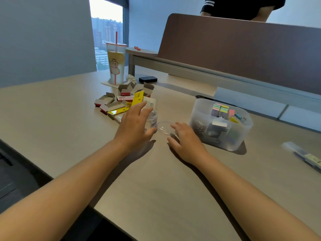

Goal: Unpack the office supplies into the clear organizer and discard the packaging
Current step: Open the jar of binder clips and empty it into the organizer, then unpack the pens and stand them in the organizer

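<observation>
- Step in hand, as judged: an emptied clear jar is being dealt with as packaging; its contents appear to be gone (nothing can be made out through the wall).
- The left hand is laid over the jar from the near-left side, fingers curved around it; the grip is taken to be closed on the jar.
- The right hand is held just right of the jar, fingertips touching the clear lid, which lies flat on the desk. Whether the lid is pinched or only touched cannot be told.
- Next move, as judged: lid to be lifted and fitted back on the jar, or both to be carried to the pile of opened boxes just behind the jar.
- The clear organizer is seen right of centre, well filled: coloured sticky notes, binder clips, metal clips.
- A long packaged item is left unopened at the right edge.
</observation>
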